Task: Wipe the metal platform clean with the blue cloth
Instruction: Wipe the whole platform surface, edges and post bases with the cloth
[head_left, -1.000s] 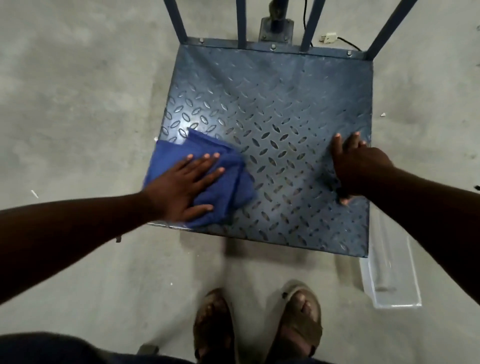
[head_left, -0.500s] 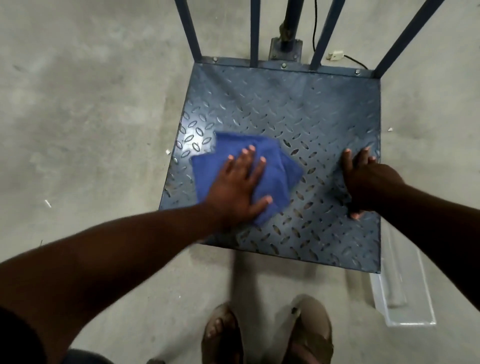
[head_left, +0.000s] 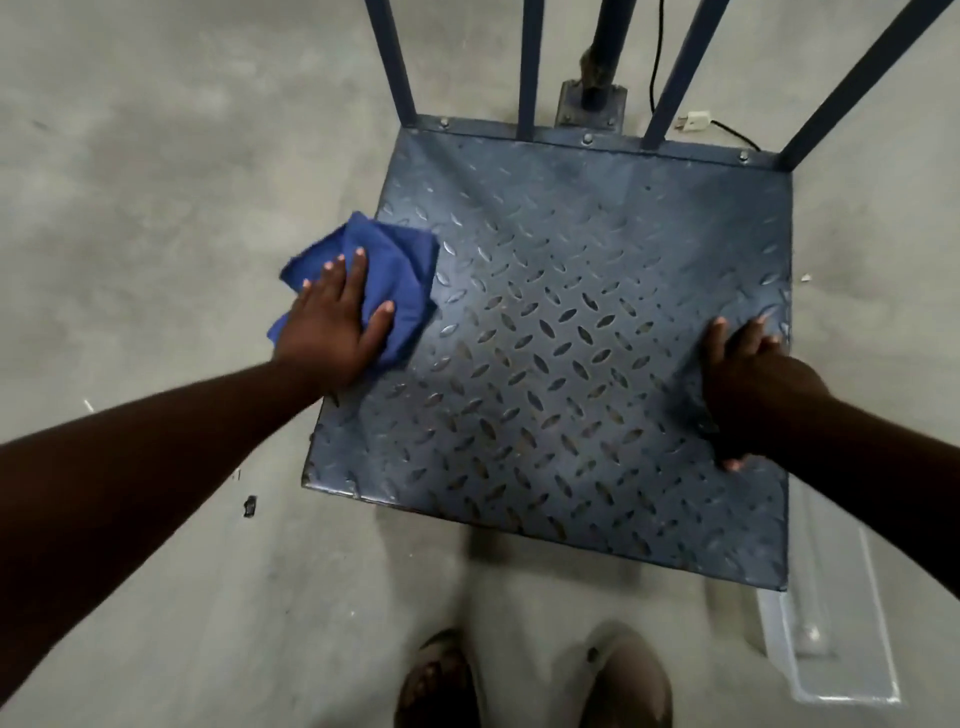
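The metal platform (head_left: 571, 332) is a square blue-grey plate with a raised diamond tread, low over the concrete floor. A crumpled blue cloth (head_left: 400, 270) lies at its left edge, part of it hanging out past the plate. My left hand (head_left: 332, 322) presses flat on the cloth with straight, spread fingers. Over at the plate's right edge, my right hand (head_left: 748, 379) rests flat on the bare metal and holds nothing.
Four blue bars (head_left: 527, 67) rise from the platform's far edge, with a post and a black cable (head_left: 657, 57) behind them. A clear plastic tray (head_left: 831, 639) lies on the floor at the near right corner. My sandalled feet (head_left: 535, 680) stand at the near edge.
My left hand has swept the cloth from the plate's left-middle back out to its left edge, after a stroke inward. The right hand has stayed in place.
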